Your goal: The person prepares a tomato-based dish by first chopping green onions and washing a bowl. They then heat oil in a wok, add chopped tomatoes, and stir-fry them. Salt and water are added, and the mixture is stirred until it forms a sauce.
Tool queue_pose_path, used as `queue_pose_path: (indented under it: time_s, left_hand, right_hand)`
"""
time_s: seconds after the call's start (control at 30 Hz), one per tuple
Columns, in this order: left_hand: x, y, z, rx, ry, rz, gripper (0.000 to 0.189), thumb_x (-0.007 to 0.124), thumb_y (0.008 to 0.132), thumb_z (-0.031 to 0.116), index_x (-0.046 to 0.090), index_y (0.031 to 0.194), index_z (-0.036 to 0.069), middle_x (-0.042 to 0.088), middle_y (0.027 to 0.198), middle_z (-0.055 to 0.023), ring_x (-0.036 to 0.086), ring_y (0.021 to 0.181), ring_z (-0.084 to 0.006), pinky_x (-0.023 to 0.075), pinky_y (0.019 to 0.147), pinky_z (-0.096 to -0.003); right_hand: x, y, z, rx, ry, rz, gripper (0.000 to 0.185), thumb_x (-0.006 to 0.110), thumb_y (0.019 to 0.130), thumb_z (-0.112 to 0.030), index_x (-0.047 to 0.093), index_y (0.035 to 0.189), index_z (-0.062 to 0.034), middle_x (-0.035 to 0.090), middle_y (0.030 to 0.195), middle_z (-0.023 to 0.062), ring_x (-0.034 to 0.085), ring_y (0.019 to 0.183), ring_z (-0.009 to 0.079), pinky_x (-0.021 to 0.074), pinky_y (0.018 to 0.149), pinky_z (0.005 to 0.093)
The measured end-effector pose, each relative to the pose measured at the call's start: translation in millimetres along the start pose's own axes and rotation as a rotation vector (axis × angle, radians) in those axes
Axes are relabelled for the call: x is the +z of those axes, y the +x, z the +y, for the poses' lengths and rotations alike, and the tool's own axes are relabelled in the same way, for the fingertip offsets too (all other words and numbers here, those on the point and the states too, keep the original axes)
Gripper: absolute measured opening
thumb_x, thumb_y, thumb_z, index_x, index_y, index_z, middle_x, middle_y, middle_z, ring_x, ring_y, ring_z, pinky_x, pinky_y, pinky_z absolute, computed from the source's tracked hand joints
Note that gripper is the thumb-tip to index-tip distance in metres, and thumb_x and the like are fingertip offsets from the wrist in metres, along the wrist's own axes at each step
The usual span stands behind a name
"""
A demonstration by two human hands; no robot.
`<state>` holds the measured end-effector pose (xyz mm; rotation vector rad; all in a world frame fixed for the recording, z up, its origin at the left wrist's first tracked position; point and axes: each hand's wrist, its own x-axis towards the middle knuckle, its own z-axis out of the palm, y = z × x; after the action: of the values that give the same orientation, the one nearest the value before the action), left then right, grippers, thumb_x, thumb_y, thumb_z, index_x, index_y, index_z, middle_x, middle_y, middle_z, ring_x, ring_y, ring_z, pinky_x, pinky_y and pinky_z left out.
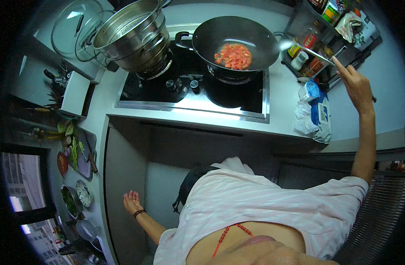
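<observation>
My right hand (355, 86), at the right, is closed around the end of a long-handled metal utensil (312, 53). The utensil's shiny head is beside the right rim of a black wok (202, 39). Chopped tomato (234, 57) lies in the bottom of the wok, which stands on the right burner of a black glass gas hob (189, 96). At the lower left, my left hand (133, 202) hangs with its palm up and nothing in it, away from the counter's front edge.
A stacked metal steamer pot (133, 39) stands on the left burner, with glass lids (68, 29) behind its left side. A spice rack (325, 71) is at the right, above a wipes packet (322, 116). A cutting board (86, 159) with vegetables and a knife lies left.
</observation>
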<state>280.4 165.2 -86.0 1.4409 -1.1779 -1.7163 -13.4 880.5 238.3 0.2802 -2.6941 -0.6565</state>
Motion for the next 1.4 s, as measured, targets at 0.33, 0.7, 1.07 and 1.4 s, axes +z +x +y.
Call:
queue_pose_path:
  time_s: [0.33, 0.7, 1.07, 1.4]
  left_hand:
    - [35.3, 6.3, 3.6, -0.012, -0.003, -0.132, 0.032, 0.051, 0.094, 0.023, 0.047, 0.114, -0.001, 0.059, 0.096, -0.0128, 0.059, 0.082, -0.0214, 0.0532, 0.076, -0.0346]
    - [-31.5, 8.4, -43.5, -0.152, -0.025, 0.028, 0.04, 0.054, 0.092, 0.022, 0.043, 0.121, -0.005, 0.06, 0.098, -0.0177, 0.06, 0.085, -0.025, 0.0548, 0.075, -0.0373]
    - [-18.7, 16.4, -61.4, -0.187, -0.132, -0.001, 0.037, 0.057, 0.09, 0.022, 0.045, 0.117, 0.0, 0.059, 0.099, -0.0152, 0.058, 0.084, -0.0244, 0.0522, 0.075, -0.0371]
    - [3.6, 28.1, -50.9, -0.19, -0.108, -0.095, 0.034, 0.057, 0.09, 0.022, 0.047, 0.115, -0.001, 0.06, 0.095, -0.0129, 0.059, 0.082, -0.0224, 0.0531, 0.075, -0.0366]
  right_hand:
    - [13.7, 127.4, -151.2, -0.054, 0.16, -0.436, 0.027, 0.048, 0.087, -0.01, 0.058, 0.111, -0.0142, 0.065, 0.101, 0.0141, 0.063, 0.097, 0.0297, 0.0512, 0.079, 0.0424]
    - [121.6, 195.2, -166.4, 0.279, 0.351, -0.522, 0.025, 0.051, 0.08, -0.006, 0.068, 0.098, -0.0035, 0.063, 0.106, 0.0213, 0.062, 0.1, 0.0365, 0.0517, 0.08, 0.0438]
    - [40.8, 122.1, -151.0, 0.006, 0.221, -0.216, 0.015, 0.055, 0.081, -0.008, 0.057, 0.092, 0.0017, 0.063, 0.093, 0.0238, 0.061, 0.089, 0.0399, 0.0498, 0.075, 0.0463]
    - [47.9, 134.0, -182.8, 0.124, 0.116, -0.39, 0.018, 0.054, 0.083, -0.015, 0.066, 0.094, -0.0067, 0.067, 0.098, 0.016, 0.065, 0.092, 0.0316, 0.0525, 0.076, 0.0432]
